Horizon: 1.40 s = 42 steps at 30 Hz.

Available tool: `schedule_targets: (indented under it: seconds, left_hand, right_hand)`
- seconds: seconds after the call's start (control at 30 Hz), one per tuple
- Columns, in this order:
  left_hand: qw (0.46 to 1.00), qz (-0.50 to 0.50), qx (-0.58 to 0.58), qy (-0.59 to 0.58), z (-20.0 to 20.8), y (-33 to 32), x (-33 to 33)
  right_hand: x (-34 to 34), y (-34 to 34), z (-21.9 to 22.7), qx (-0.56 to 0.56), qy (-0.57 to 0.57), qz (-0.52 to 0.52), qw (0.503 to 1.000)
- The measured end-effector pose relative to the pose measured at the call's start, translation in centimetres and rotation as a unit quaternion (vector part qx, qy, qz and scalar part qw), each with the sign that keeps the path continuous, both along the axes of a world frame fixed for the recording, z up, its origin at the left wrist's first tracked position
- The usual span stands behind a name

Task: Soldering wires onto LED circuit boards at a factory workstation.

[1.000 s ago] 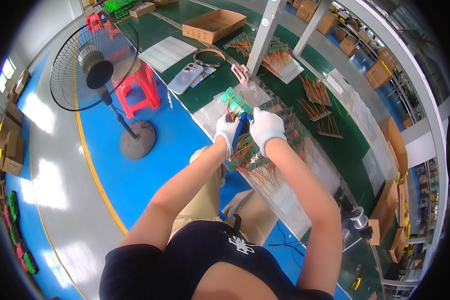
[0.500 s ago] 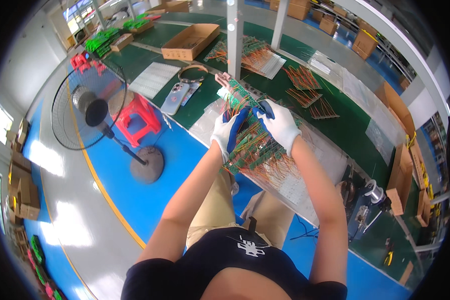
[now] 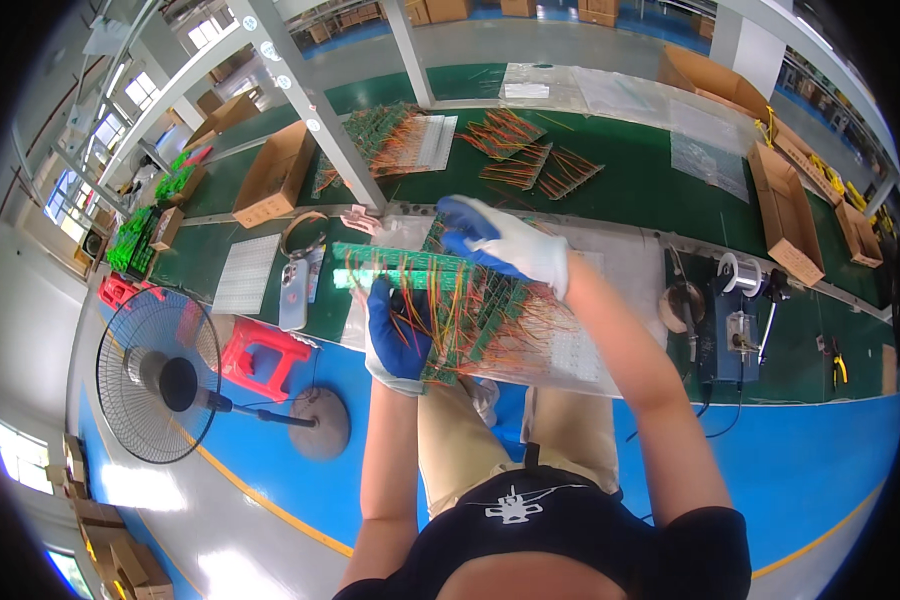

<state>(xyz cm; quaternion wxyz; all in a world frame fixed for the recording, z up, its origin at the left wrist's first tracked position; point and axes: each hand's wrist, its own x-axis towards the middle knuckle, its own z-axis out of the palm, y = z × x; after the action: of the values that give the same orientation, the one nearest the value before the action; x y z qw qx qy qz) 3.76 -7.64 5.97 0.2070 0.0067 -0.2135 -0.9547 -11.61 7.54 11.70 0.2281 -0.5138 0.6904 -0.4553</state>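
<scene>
Since the earlier frame both hands have lifted higher over the table (image 3: pixel 620 150). Left hand (image 3: pixel 395 335) grips the stack of boards (image 3: pixel 470 310) from below; right hand (image 3: pixel 505 245) pinches the top green strip (image 3: pixel 395 265). Light, stiff, with fragile wires; better held by the edges.

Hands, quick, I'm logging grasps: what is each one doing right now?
Left hand: closed on the wired green circuit boards, gripping from below.
Right hand: closed on the green board strip at its right end.

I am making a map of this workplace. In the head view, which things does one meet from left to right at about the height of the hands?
Standing fan → red stool → left hand → right hand → solder wire spool → open cardboard box.
</scene>
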Motion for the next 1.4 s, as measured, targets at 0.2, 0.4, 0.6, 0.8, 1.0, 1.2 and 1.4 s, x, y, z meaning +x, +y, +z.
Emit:
schedule_targets:
  seconds: [0.2, 0.4, 0.6, 0.8, 1.0, 1.2, 1.4]
  left_hand:
    - [0.97, 0.183, -0.14, 0.073, 3.0, 2.8, -0.9]
    - [0.952, 0.188, -0.235, -0.057, 0.7, 5.3, -2.3]
    - [0.944, 0.194, -0.254, -0.078, -0.1, 4.7, -2.7]
    - [0.967, 0.167, -0.177, -0.074, -0.2, 4.2, -2.9]
    - [0.976, 0.154, -0.135, -0.077, 1.3, 4.9, -2.5]
    - [0.972, 0.167, -0.144, -0.077, 1.3, 5.0, -2.2]
    - [0.953, 0.202, -0.205, -0.096, 0.3, 4.4, -1.8]
  right_hand:
    - [6.3, -2.6, -4.3, -0.343, -0.563, -0.063, 0.749]
    - [6.3, -4.2, -2.3, -0.39, -0.676, 0.144, 0.609]
    - [5.1, -4.1, -4.1, -0.417, -0.651, 0.087, 0.628]
    - [4.5, -3.4, -6.4, -0.414, -0.617, 0.023, 0.669]
    - [5.2, -2.6, -4.9, -0.395, -0.593, -0.05, 0.7]
    - [5.0, -2.6, -6.1, -0.401, -0.613, -0.067, 0.677]
    - [6.0, -2.4, -5.3, -0.4, -0.605, -0.093, 0.682]
